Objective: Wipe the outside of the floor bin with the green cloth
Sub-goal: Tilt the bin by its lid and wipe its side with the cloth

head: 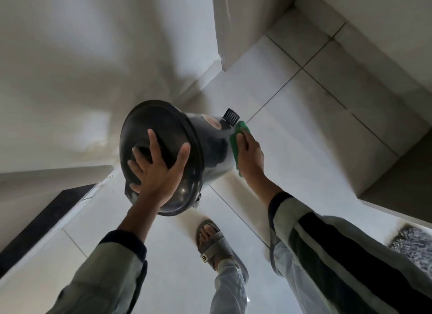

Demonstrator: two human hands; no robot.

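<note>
The floor bin [210,145] is dark and shiny, round, with a domed lid [145,126] and a black foot pedal [231,117] at its base. It stands on the white tiled floor close to the wall. My left hand [156,171] lies flat on the lid with its fingers spread, steadying the bin. My right hand [249,152] presses the folded green cloth [235,145] against the bin's right side, low down near the pedal. Part of the cloth is hidden under my palm.
A white wall [81,68] rises behind the bin, with a wall corner [222,56] at the upper middle. A dark strip [46,220] lies at the lower left. My sandalled foot [214,243] stands just in front of the bin. A grey mat [411,245] sits at the right edge.
</note>
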